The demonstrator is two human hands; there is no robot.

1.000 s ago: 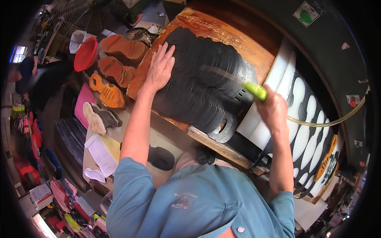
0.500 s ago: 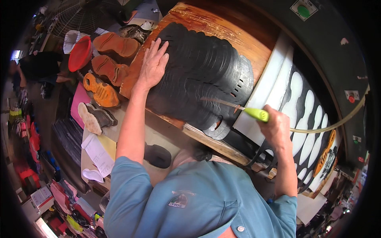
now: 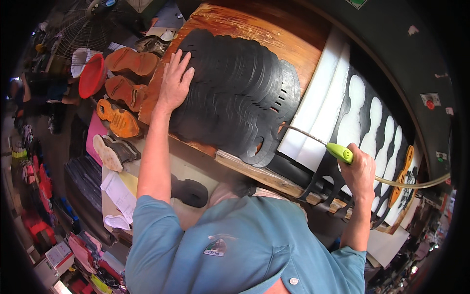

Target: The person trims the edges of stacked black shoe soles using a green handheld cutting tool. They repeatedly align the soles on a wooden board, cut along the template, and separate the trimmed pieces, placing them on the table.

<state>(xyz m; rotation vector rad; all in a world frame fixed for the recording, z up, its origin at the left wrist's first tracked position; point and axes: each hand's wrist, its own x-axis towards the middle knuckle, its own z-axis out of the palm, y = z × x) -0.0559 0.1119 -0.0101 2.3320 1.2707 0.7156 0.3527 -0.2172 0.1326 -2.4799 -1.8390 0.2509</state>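
Two hands: our left hand (image 3: 174,83) spreads wide fingers on black cutouts (image 3: 235,93), right hand (image 3: 361,170) grips a green-handled tool (image 3: 339,152), tip hard to see.

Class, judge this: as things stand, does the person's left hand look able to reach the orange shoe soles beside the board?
Probably yes. The left hand lies flat on the black cut pieces at the board's left edge, and the orange shoe soles sit just beyond, nothing between.

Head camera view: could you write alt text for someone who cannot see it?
A person's left hand presses flat on a fanned pile of black cut-out pieces on a wooden board, while the right hand points a green-handled tool with a thin hose at them.
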